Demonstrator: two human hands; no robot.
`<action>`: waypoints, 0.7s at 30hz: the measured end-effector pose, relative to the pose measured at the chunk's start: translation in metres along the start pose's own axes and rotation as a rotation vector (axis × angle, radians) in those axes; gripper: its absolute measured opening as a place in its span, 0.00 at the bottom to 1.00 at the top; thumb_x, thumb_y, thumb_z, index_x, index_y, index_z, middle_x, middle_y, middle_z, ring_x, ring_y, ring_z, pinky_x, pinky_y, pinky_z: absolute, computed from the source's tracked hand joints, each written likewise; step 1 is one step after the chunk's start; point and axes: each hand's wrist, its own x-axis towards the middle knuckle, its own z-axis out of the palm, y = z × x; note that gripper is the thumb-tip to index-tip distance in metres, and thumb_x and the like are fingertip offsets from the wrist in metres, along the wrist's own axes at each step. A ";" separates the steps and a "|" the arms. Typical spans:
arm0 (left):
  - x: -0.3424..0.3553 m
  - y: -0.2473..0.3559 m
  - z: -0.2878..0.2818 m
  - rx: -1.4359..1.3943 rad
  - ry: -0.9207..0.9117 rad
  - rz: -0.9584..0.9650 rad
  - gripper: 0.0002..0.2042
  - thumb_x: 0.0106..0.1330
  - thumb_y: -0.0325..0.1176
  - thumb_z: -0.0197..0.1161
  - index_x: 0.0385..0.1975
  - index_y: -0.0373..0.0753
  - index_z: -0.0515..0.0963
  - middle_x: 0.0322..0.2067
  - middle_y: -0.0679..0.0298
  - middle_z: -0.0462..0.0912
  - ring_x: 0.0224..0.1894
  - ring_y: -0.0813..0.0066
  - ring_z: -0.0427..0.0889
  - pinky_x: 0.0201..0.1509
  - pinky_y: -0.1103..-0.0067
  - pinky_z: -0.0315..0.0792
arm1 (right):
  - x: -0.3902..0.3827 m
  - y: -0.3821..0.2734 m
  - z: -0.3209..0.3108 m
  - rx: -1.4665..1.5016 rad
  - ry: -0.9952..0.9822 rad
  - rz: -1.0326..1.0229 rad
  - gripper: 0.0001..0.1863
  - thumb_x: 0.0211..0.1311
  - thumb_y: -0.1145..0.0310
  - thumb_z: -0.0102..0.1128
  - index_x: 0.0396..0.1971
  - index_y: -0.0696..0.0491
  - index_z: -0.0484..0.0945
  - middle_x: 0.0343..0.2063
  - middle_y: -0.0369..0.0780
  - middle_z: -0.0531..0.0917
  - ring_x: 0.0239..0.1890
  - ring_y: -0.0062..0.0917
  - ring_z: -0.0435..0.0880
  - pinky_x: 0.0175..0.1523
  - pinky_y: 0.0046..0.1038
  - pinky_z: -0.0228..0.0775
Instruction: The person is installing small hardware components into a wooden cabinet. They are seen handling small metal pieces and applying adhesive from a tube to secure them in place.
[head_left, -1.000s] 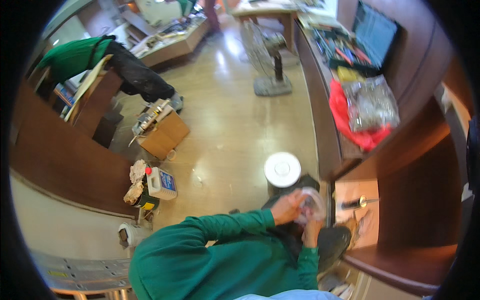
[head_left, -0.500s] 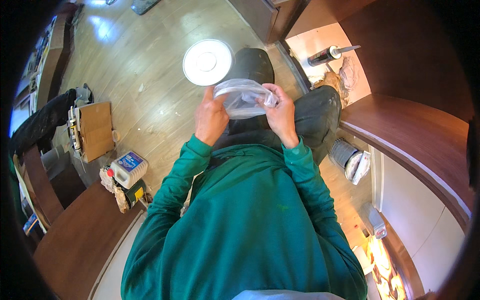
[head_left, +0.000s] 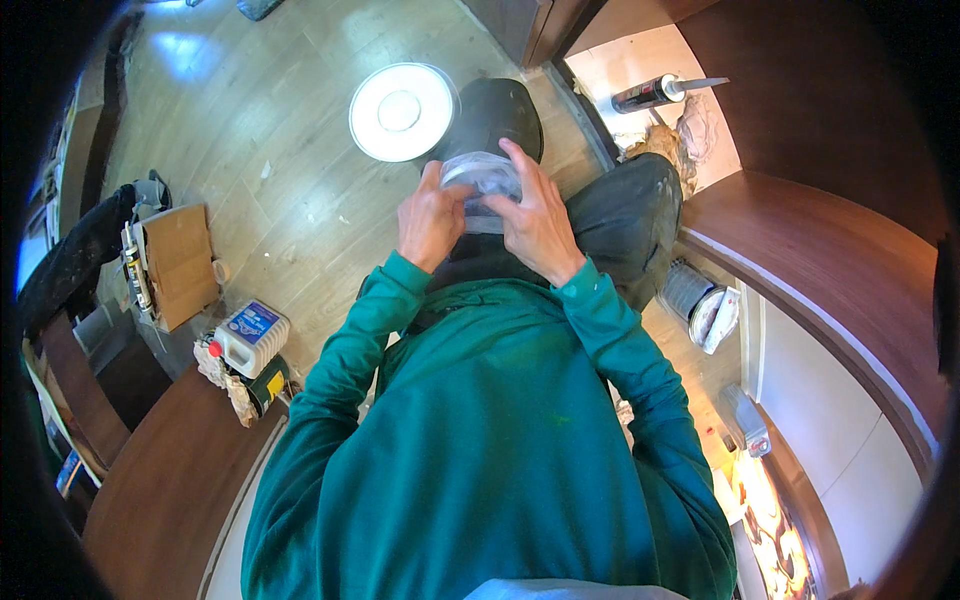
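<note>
The plastic (head_left: 488, 175) is between your fingers (head_left: 528, 174). Beyond it, slightly left, is the lid (head_left: 385, 125). On your left, the carton (head_left: 182, 268) sits beyond the jug (head_left: 253, 345). On your right, the cartridge (head_left: 643, 96) lies beyond your knee (head_left: 632, 215), the can (head_left: 688, 290) nearer.

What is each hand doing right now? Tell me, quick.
Left hand: closed, holding the left side of the clear plastic.
Right hand: at the plastic's right side; whether it grips cannot be told.
</note>
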 end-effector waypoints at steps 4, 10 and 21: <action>0.000 -0.002 -0.003 0.045 -0.113 -0.063 0.13 0.52 0.22 0.62 0.35 0.46 0.87 0.45 0.56 0.78 0.40 0.52 0.82 0.41 0.64 0.76 | -0.003 0.015 0.022 -0.135 -0.090 0.247 0.12 0.55 0.69 0.60 0.40 0.55 0.81 0.64 0.50 0.67 0.57 0.48 0.74 0.57 0.45 0.69; 0.000 -0.001 -0.005 0.046 -0.075 -0.038 0.13 0.52 0.24 0.63 0.36 0.46 0.87 0.47 0.56 0.78 0.41 0.53 0.82 0.43 0.64 0.77 | 0.000 0.007 0.024 0.098 -0.100 0.455 0.12 0.60 0.69 0.58 0.42 0.57 0.79 0.46 0.53 0.78 0.41 0.51 0.80 0.45 0.46 0.74; 0.011 -0.003 0.017 0.016 -0.012 0.067 0.06 0.54 0.33 0.66 0.31 0.43 0.86 0.34 0.56 0.73 0.37 0.55 0.79 0.39 0.63 0.74 | -0.007 0.014 0.035 0.171 -0.042 0.434 0.22 0.53 0.76 0.62 0.51 0.56 0.74 0.39 0.55 0.77 0.39 0.54 0.79 0.43 0.48 0.73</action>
